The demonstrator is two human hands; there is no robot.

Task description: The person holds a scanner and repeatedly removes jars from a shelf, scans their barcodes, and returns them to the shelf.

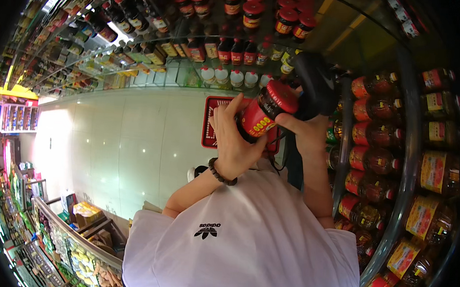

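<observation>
My left hand (234,143), with a dark bead bracelet (222,172) on its wrist, is closed around a glass jar (258,119) of dark sauce. The jar has a red lid and a red label with writing, and it tilts to the upper right. In my right hand (305,132) is a black handheld scanner (316,83), its head raised beside the jar's lid. My right thumb lies close to the jar's side; whether it touches is unclear. Below the jar, a red plastic shopping basket (209,130) stands on the floor, partly covered by my hands.
Glass shelves ahead hold red-lidded jars (252,16), sauce bottles (237,51) and white-capped jugs (236,78). Large oil bottles (375,132) line racks with a metal rail (408,134) at right. Pale floor tiles (135,137) extend left. A produce stand (84,261) is at lower left.
</observation>
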